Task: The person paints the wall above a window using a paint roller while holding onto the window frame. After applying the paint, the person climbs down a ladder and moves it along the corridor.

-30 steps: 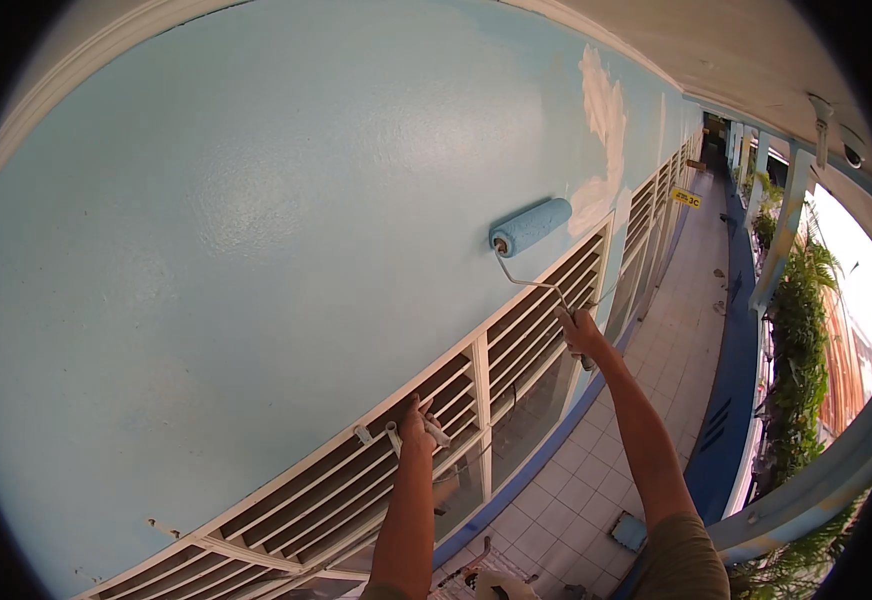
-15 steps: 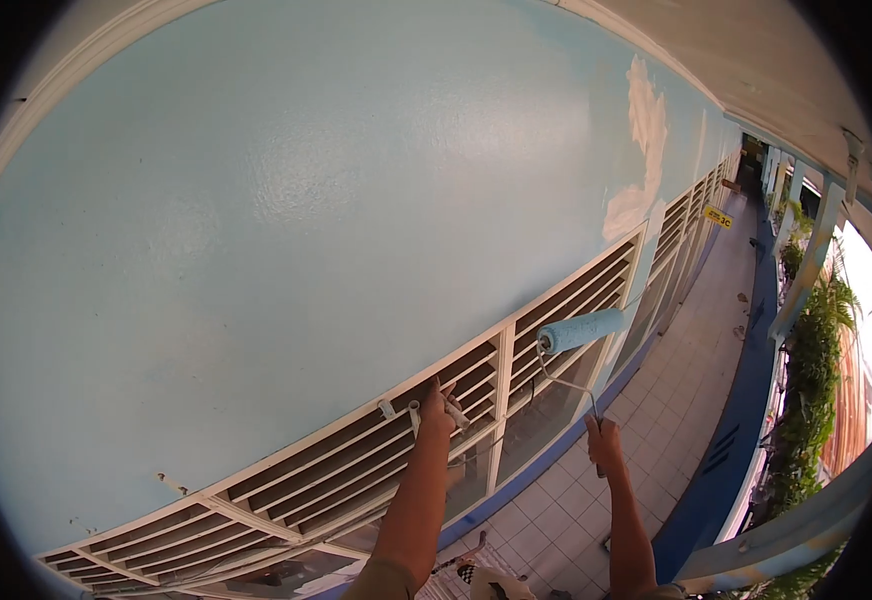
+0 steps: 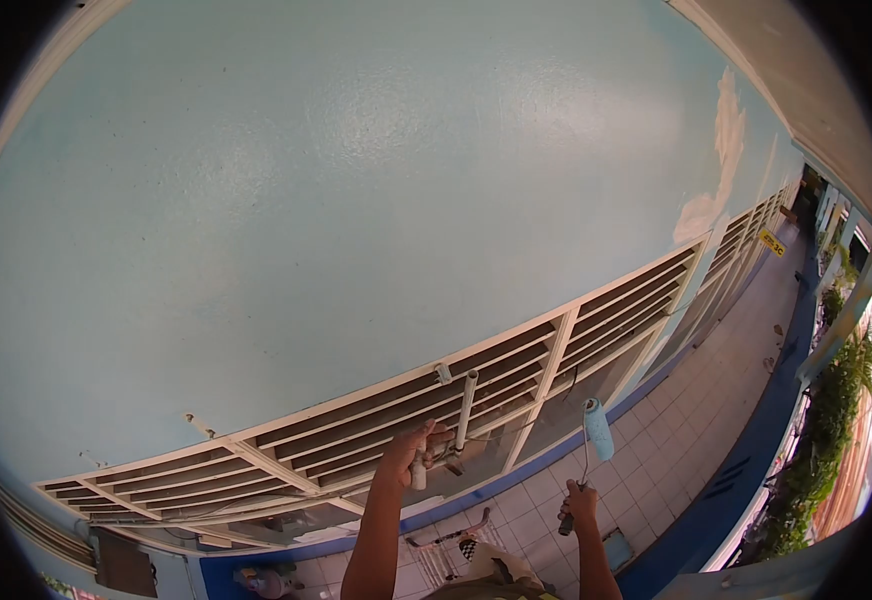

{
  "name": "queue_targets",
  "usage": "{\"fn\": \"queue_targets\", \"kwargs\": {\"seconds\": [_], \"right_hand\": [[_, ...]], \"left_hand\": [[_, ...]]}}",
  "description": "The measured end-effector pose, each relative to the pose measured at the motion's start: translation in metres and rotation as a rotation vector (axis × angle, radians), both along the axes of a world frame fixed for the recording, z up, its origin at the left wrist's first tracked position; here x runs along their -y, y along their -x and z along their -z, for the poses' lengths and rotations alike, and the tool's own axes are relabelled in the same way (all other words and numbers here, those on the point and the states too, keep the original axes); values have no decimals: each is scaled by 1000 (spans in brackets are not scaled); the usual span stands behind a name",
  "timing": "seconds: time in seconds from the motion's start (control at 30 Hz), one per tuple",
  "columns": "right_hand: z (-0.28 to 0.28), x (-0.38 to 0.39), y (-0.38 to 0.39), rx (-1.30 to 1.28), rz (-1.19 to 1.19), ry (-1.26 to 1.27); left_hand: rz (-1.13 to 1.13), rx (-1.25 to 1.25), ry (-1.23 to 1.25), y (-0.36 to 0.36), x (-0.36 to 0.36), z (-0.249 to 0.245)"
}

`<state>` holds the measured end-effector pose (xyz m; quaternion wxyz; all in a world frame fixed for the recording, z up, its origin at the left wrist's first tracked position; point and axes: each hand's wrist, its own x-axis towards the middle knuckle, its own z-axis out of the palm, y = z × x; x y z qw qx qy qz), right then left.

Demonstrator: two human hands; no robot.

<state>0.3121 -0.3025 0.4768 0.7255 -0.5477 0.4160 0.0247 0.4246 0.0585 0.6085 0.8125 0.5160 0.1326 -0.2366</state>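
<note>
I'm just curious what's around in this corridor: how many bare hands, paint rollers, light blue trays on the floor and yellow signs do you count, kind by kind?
Bare hands: 2, the left hand and the right hand
Paint roller: 1, held in the right hand
Light blue tray: 1
Yellow sign: 1
Total: 5

A small yellow sign bears the dark characters "3C", the only marking that can be read. It stands out from the wall side of the corridor, well down its length, close to the far louvred windows, though what it is fixed to cannot be made out. Smaller dark lettering to the left of "3C" on the same yellow face is too small to read.
</note>
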Motion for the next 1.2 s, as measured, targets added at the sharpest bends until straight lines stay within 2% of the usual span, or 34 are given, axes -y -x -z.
{"fn": "queue_targets", "kwargs": {"seconds": [0.07, 0.13, 0.2, 0.27, 0.33, 0.4, 0.43, 0.5, 0.57, 0.6, 0.67, 0.77, 0.83, 0.9, 0.97, 1.1, 1.2], "right_hand": [[21, -1, 2, -36, -25, -30], [30, -8, 5, -69, -41, -60], [31, -16, 10, -106, -81, -53], [18, -24, 15, -98, -106, -50], [-18, -28, 25, -112, -135, -32], [-64, -33, 27, 58, -120, 10], [-68, -29, 28, 36, -127, 14], [-72, -13, 29, 250, -184, 226], [-82, 15, 30, 125, -192, 464], [-93, 17, 32, 120, -193, 463], [-123, 23, 32, 59, -175, 666], [-128, 43, 39, 108, -191, 762], [-173, 48, 41, 142, -210, 723], [-192, 56, 35, 182, -217, 677], [-197, 86, 25, 361, -293, 732], [-248, 103, -3, 456, -398, 724], [-291, 102, -30, 560, -424, 860]], "left_hand": [[-208, 22, -137, 19, -46, 11], [-468, 27, -154, 29, -86, 32], [-614, 14, -165, 35, -111, 34], [-700, 37, -159, 36, -125, 31], [-781, 64, -98, 31, -138, 26], [-805, 72, -95, 23, -141, 25], [-806, 54, -61, 21, -141, 18], [-840, 60, -23, 9, -149, 30], [-895, 5, 6, -2, -158, 48], [-894, 0, 3, -2, -157, 47], [-973, -85, 0, -9, -151, 38], [-974, -86, 16, -12, -152, 41], [-969, -88, 8, -9, -151, 42], [-981, -88, 39, -12, -154, 47], [-997, -103, 26, -14, -149, 42], [-1031, -42, 23, -13, -147, 45], [-1015, -61, 14, -11, -146, 39]]}}
